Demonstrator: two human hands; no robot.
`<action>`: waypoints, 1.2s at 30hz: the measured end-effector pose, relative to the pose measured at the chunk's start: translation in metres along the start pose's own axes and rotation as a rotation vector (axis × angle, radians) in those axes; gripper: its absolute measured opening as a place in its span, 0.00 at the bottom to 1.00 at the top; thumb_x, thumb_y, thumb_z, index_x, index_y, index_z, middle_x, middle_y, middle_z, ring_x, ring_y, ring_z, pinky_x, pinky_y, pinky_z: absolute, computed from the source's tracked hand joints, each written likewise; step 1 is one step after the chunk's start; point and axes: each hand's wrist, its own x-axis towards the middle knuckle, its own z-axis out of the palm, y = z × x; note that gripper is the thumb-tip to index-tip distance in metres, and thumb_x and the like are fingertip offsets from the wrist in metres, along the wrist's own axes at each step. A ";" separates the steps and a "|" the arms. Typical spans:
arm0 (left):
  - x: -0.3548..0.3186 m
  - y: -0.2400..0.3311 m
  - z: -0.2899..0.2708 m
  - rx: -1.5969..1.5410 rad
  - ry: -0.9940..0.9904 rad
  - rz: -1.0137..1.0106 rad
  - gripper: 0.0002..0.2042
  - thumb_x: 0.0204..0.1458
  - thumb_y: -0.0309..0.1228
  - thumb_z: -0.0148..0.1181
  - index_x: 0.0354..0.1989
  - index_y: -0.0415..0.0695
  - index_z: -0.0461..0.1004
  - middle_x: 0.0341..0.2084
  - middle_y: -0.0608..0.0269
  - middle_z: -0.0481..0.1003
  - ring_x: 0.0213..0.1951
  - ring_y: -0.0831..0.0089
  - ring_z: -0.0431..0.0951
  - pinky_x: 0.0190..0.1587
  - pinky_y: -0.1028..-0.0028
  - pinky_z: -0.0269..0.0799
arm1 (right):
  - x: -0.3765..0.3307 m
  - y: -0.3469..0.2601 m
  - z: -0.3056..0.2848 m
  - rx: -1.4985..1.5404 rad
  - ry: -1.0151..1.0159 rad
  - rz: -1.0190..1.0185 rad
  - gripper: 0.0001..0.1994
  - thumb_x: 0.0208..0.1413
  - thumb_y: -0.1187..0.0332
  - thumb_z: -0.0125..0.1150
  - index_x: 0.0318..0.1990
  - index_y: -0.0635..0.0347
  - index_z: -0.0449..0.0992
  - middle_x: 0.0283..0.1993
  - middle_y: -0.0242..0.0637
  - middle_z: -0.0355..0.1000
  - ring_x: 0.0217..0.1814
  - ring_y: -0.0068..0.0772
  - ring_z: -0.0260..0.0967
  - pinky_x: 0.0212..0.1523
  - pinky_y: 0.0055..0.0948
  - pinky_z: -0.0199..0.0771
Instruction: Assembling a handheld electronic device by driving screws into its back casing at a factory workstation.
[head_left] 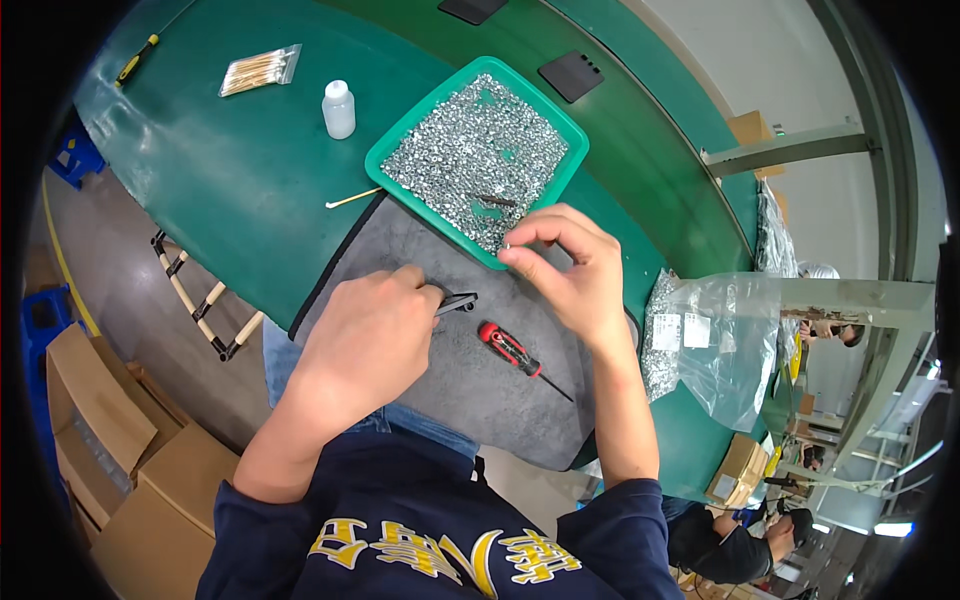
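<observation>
A green tray (578,150) heaped with small shiny metal parts (470,135) stands on the tabletop (250,180), within easy reach of the right hand (575,270), probably so that single parts can be picked out with little travel. That hand is over the tray's near corner, thumb and forefinger pinching what looks like one small metal piece (507,246); holding it by the tips probably leaves most of it free. The left hand (370,330), on the near side of the tray, curls its fingers round a slim black part (458,302); the grip on the rear of it seems meant to leave the far end exposed and steady. How the hidden fingers press on it I cannot tell.

The grey mat (530,410) spreads from the tray's near side, perhaps as a soft, non-slip surface. On it, the red-and-black screwdriver (508,347) lies beyond the tray's near corner, its handle toward the tray, likely for a quick grab. A white bottle (339,110) and a loose swab (352,198) are left of the tray, out of the hands' way.

The black part is just short of the tray's near corner. Its long axis runs roughly sideways, slightly tilted, and its free end points right, out of the left hand. The metal piece is too small to show an axis. The screwdriver's shaft points away from the tray, toward the near right.
</observation>
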 end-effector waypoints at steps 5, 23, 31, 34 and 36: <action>0.001 -0.002 0.004 -0.052 0.088 0.060 0.03 0.48 0.23 0.58 0.26 0.37 0.77 0.30 0.52 0.76 0.30 0.53 0.78 0.33 0.61 0.74 | -0.014 -0.014 0.004 0.042 -0.069 0.029 0.07 0.50 0.77 0.70 0.37 0.62 0.82 0.36 0.32 0.77 0.33 0.24 0.69 0.36 0.21 0.68; -0.005 -0.001 0.019 -0.038 0.074 0.079 0.05 0.46 0.24 0.56 0.31 0.38 0.75 0.33 0.49 0.74 0.32 0.51 0.77 0.34 0.59 0.75 | -0.040 -0.042 0.013 0.494 -0.084 0.883 0.03 0.51 0.78 0.62 0.34 0.62 0.77 0.21 0.32 0.73 0.15 0.16 0.59 0.14 0.15 0.54; -0.007 0.001 0.014 -0.032 0.071 0.081 0.05 0.44 0.21 0.56 0.30 0.36 0.75 0.33 0.49 0.73 0.31 0.53 0.76 0.32 0.62 0.75 | -0.030 -0.046 0.018 0.539 -0.083 0.901 0.05 0.50 0.82 0.61 0.32 0.63 0.74 0.19 0.32 0.71 0.12 0.15 0.57 0.12 0.14 0.52; -0.007 0.002 0.013 -0.021 0.096 0.074 0.05 0.44 0.21 0.56 0.30 0.35 0.75 0.32 0.49 0.73 0.31 0.55 0.76 0.31 0.63 0.75 | -0.030 -0.043 0.019 0.587 -0.096 0.895 0.06 0.49 0.84 0.61 0.33 0.64 0.74 0.19 0.33 0.71 0.12 0.15 0.57 0.11 0.14 0.53; -0.007 0.002 0.012 -0.020 0.091 0.079 0.05 0.44 0.21 0.56 0.30 0.35 0.75 0.32 0.49 0.72 0.30 0.55 0.76 0.31 0.63 0.75 | -0.030 -0.042 0.019 0.602 -0.096 0.890 0.07 0.49 0.84 0.61 0.34 0.64 0.74 0.19 0.33 0.71 0.12 0.16 0.58 0.11 0.14 0.53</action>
